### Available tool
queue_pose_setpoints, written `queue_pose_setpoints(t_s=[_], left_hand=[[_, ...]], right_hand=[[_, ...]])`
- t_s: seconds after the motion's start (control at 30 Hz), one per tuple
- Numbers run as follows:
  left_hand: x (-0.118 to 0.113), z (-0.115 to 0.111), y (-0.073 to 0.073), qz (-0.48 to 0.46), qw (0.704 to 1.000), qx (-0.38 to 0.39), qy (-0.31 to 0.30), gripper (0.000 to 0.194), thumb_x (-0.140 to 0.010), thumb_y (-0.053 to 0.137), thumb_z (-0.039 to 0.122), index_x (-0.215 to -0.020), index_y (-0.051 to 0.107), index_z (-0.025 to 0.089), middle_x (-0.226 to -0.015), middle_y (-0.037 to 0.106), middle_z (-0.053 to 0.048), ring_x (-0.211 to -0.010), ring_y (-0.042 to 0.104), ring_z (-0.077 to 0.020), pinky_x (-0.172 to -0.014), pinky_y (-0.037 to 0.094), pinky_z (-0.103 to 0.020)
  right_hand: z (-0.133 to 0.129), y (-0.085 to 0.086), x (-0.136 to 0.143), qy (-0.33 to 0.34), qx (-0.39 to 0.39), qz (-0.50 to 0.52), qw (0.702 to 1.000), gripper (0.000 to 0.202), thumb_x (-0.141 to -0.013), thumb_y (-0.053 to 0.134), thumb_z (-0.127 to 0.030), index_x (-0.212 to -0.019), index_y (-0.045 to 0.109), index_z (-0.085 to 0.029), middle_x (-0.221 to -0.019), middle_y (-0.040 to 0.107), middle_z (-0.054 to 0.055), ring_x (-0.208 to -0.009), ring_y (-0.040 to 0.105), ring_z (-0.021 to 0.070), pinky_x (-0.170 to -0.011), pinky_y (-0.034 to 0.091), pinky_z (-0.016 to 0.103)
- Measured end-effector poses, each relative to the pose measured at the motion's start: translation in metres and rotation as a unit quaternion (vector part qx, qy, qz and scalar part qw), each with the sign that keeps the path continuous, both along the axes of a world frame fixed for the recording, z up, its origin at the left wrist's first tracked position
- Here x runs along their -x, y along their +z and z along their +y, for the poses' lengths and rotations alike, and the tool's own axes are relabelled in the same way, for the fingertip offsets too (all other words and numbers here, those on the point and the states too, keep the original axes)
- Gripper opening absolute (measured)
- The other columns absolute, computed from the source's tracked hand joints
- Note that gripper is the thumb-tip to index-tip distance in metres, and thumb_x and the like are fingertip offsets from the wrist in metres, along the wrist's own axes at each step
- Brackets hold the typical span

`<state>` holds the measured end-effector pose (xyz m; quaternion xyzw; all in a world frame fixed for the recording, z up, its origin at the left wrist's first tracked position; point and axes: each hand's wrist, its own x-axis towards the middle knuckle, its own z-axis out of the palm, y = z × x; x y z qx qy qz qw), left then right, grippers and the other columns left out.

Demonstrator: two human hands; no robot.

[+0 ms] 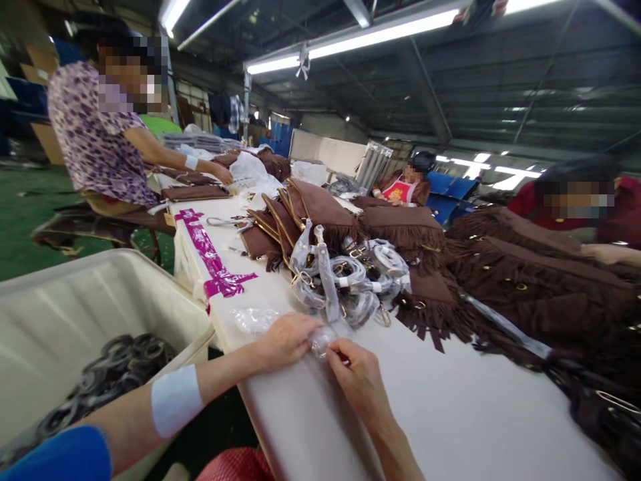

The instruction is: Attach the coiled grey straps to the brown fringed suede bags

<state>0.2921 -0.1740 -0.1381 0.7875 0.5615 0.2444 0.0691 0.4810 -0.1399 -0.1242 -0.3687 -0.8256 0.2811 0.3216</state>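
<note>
My left hand (285, 339) and my right hand (358, 377) meet over the white table (451, 414), both pinching a small clear plastic bag (320, 341) between the fingertips. What is inside the bag is too small to tell. Just beyond the hands lies a heap of plastic-wrapped coiled straps (350, 277) with metal clips. A white patch sits on my left forearm. Another empty clear bag (253, 319) lies left of my left hand.
Brown fringed bags (525, 287) are piled across the table's right and middle. A white bin (75, 321) at left holds dark straps. Magenta tape (210, 257) marks the table edge. A person in a patterned shirt (95, 133) works at far left, two others at far right.
</note>
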Motion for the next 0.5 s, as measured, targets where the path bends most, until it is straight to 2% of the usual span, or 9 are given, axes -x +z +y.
queue_pose_setpoints(t_s=[0.1, 0.23, 0.33, 0.4, 0.5], left_hand=[[0.006, 0.001, -0.002, -0.037, 0.999, 0.007, -0.032, 0.044, -0.079, 0.051, 0.011, -0.123, 0.055, 0.019, -0.119, 0.064, -0.008, -0.11, 0.057, -0.0234, -0.098, 0.042, -0.038], [0.009, 0.0, 0.005, -0.07, 0.996, 0.02, -0.052, 0.046, -0.078, 0.051, 0.011, -0.123, 0.055, 0.02, -0.122, 0.064, -0.006, -0.11, 0.058, -0.0222, -0.098, 0.042, -0.037], [0.013, -0.002, 0.009, -0.07, 0.995, 0.017, -0.067, 0.046, -0.08, 0.049, 0.011, -0.124, 0.055, 0.022, -0.121, 0.064, -0.005, -0.109, 0.057, -0.0205, -0.097, 0.042, -0.035], [0.019, -0.001, 0.011, -0.049, 0.996, -0.001, -0.075, 0.044, -0.081, 0.046, 0.009, -0.122, 0.056, 0.022, -0.118, 0.064, -0.006, -0.107, 0.057, -0.0203, -0.096, 0.042, -0.034], [0.034, 0.003, 0.013, -0.003, 0.996, -0.032, -0.084, 0.035, -0.083, 0.042, 0.008, -0.108, 0.062, 0.02, -0.1, 0.067, -0.007, -0.097, 0.059, -0.0205, -0.088, 0.042, -0.032]], right_hand=[[0.0, 0.003, -0.005, 0.004, 0.077, 0.017, 0.997, 0.017, -0.081, 0.055, -0.027, -0.07, 0.067, -0.021, -0.064, 0.063, -0.002, -0.061, 0.054, 0.0156, -0.06, 0.037, 0.025], [0.003, 0.007, -0.012, -0.002, 0.189, 0.064, 0.98, 0.017, -0.077, 0.059, -0.035, -0.068, 0.062, -0.021, -0.063, 0.06, -0.002, -0.062, 0.052, 0.0158, -0.058, 0.04, 0.025], [0.009, 0.014, -0.023, 0.005, 0.244, 0.073, 0.967, 0.019, -0.076, 0.057, -0.039, -0.069, 0.058, -0.021, -0.063, 0.061, -0.002, -0.064, 0.057, 0.0172, -0.055, 0.042, 0.025], [0.016, 0.018, -0.036, -0.005, 0.249, 0.056, 0.967, 0.02, -0.076, 0.053, -0.04, -0.068, 0.054, -0.022, -0.062, 0.06, -0.002, -0.062, 0.058, 0.0173, -0.055, 0.042, 0.025], [0.033, 0.02, -0.067, -0.06, 0.192, -0.005, 0.979, 0.021, -0.075, 0.05, -0.039, -0.061, 0.05, -0.023, -0.056, 0.057, -0.003, -0.058, 0.058, 0.0168, -0.055, 0.042, 0.027]])
